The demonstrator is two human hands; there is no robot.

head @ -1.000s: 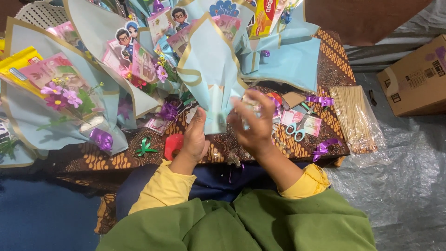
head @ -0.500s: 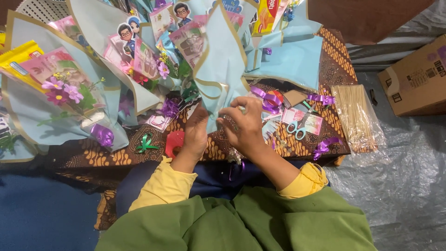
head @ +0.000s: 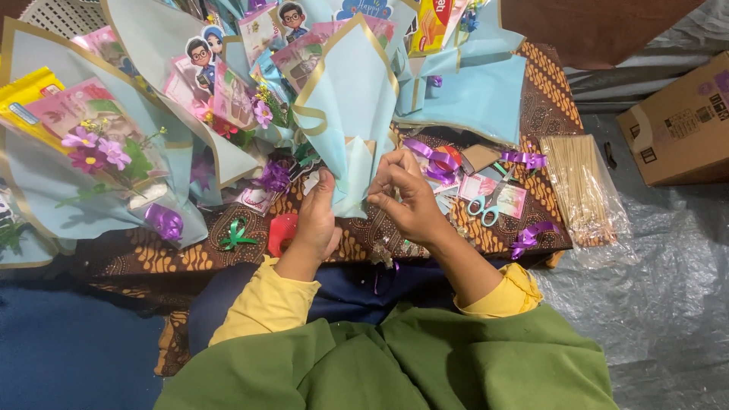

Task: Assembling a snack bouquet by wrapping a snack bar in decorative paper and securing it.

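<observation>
Covering most of the upper half of the frame, a low table (head: 543, 99) draped in brown patterned cloth carries a crowd of pale blue paper bouquets, the biggest lying at the far left (head: 83, 163) with purple flowers and a yellow snack packet tucked in. To the right of the table, a grey plastic sheet (head: 668, 273) spreads over the floor, with a cardboard box (head: 680, 121) at the upper right edge. A clear bag of wooden skewers (head: 581, 186) lies at the table's right end.

In the centre stands the blue gold-edged wrap (head: 345, 114) being worked on, its narrow lower end pointing down toward the person. The left hand (head: 315, 220) is closed around that lower end from the left side, thumb upward. The right hand (head: 410, 193) pinches the wrap's right edge near the bottom, fingers curled and fingertips together on the paper.

Right of the hands lie blue-handled scissors (head: 486, 209), with curls of purple ribbon (head: 437, 159) above and beside them. A small green bow (head: 235, 235) and a red roll (head: 282, 231) lie just left of the left hand.
</observation>
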